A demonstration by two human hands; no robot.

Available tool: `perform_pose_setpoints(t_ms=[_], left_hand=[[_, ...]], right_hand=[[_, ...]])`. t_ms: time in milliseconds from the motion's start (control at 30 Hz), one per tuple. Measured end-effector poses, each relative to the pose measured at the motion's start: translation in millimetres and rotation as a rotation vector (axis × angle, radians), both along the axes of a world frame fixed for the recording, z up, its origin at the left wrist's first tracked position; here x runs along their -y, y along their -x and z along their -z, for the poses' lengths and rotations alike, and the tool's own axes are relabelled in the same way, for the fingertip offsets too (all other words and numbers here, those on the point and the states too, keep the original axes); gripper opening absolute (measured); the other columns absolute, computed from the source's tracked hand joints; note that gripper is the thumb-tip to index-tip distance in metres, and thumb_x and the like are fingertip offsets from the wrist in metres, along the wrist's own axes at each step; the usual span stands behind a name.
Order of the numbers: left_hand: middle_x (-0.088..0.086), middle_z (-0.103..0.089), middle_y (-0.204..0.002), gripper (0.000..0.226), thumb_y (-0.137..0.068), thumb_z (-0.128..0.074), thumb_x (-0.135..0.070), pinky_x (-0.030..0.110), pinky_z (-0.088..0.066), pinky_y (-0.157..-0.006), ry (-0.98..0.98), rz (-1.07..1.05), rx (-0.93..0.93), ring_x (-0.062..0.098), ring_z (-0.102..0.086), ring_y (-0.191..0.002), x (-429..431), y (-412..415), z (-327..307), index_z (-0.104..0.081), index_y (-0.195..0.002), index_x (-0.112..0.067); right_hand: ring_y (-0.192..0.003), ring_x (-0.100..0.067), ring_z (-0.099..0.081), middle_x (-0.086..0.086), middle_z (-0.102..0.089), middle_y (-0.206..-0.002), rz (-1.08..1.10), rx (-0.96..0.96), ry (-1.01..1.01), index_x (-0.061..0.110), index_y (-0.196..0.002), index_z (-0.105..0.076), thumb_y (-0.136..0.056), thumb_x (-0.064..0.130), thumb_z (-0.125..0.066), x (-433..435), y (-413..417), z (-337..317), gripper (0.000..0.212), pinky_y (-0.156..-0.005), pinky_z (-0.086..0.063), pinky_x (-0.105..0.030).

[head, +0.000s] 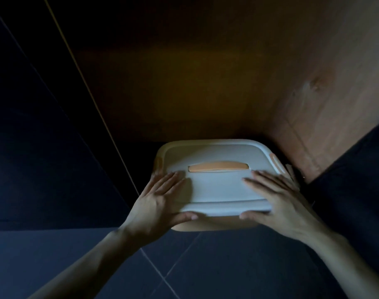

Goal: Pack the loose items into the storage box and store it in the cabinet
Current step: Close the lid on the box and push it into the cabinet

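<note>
The left hand (160,203) and right hand (277,203) clamp the box (218,186); the cabinet (162,83) lies at twelve o'clock.

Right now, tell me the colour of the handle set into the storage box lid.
Pale orange, seen best in the head view: the handle lies in the white lid.

Two bare forearms enter from the bottom edge of the view, each ending in a bare hand: the left hand (157,203) and the right hand (279,203). No sleeve, cuff or glove covers either arm as far as the frame shows. The fingernails are short and unpainted where they can be made out. Dim lighting leaves finer surface detail unreadable.
</note>
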State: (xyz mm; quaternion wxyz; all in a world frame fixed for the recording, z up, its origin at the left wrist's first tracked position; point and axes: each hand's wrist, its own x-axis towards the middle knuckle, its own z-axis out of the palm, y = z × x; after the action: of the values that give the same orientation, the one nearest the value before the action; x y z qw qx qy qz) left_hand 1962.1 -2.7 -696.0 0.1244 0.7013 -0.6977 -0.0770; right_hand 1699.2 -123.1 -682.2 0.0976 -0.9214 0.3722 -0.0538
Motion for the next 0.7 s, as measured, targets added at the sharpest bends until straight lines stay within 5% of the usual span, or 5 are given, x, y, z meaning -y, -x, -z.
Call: perform_pose_setpoints(t_ms=[133, 367, 467, 567, 700], left_hand=[[0.005, -0.035, -0.147, 0.108, -0.058, -0.024, -0.086, 0.030, -0.012, -0.114, 0.043, -0.032, -0.034, 0.017, -0.026, -0.137, 16, -4, 3, -0.037, -0.138, -0.015], [-0.002, -0.023, -0.152, 0.099, -0.057, -0.044, -0.075, 0.032, -0.015, -0.111, -0.026, -0.119, -0.145, 0.013, -0.015, -0.140, 46, -14, 7, -0.030, -0.141, -0.025], [-0.007, -0.016, -0.154, 0.096, -0.060, -0.049, -0.072, 0.030, -0.014, -0.110, -0.050, -0.140, -0.213, 0.007, -0.007, -0.139, 59, -20, 14, -0.025, -0.142, -0.028], [-0.010, -0.010, -0.154, 0.089, -0.069, -0.062, -0.058, 0.024, -0.001, -0.107, -0.104, -0.142, -0.312, -0.001, 0.000, -0.134, 70, -24, 21, -0.022, -0.143, -0.027], [-0.007, -0.008, -0.155, 0.085, -0.075, -0.067, -0.044, 0.023, 0.003, -0.108, -0.125, -0.161, -0.361, 0.007, 0.000, -0.140, 84, -31, 28, -0.021, -0.143, -0.025]], right_hand=[[-0.128, 0.007, -0.016, 0.014, -0.033, -0.143, 0.023, 0.043, 0.004, 0.036, -0.131, -0.047, -0.059, 0.090, -0.032, 16, -10, 4, 0.091, -0.097, 0.017, -0.005], [-0.122, 0.014, -0.005, 0.021, -0.020, -0.149, 0.032, 0.033, -0.025, 0.043, -0.137, -0.033, -0.058, 0.084, -0.046, 51, -25, 8, 0.090, -0.083, 0.023, -0.002], [-0.134, 0.005, -0.007, 0.012, -0.020, -0.152, 0.037, 0.083, -0.130, 0.036, -0.139, -0.033, -0.055, 0.083, -0.047, 62, -32, 11, 0.096, -0.111, 0.002, -0.025], [-0.140, -0.006, -0.006, 0.009, -0.019, -0.152, 0.049, 0.053, -0.133, 0.032, -0.140, -0.032, -0.055, 0.081, -0.047, 70, -38, 15, 0.100, -0.112, -0.001, -0.030], [-0.141, -0.009, -0.003, 0.008, -0.012, -0.154, 0.096, 0.042, -0.198, 0.035, -0.142, -0.027, -0.058, 0.078, -0.049, 78, -49, 25, 0.097, -0.116, -0.005, -0.039]])
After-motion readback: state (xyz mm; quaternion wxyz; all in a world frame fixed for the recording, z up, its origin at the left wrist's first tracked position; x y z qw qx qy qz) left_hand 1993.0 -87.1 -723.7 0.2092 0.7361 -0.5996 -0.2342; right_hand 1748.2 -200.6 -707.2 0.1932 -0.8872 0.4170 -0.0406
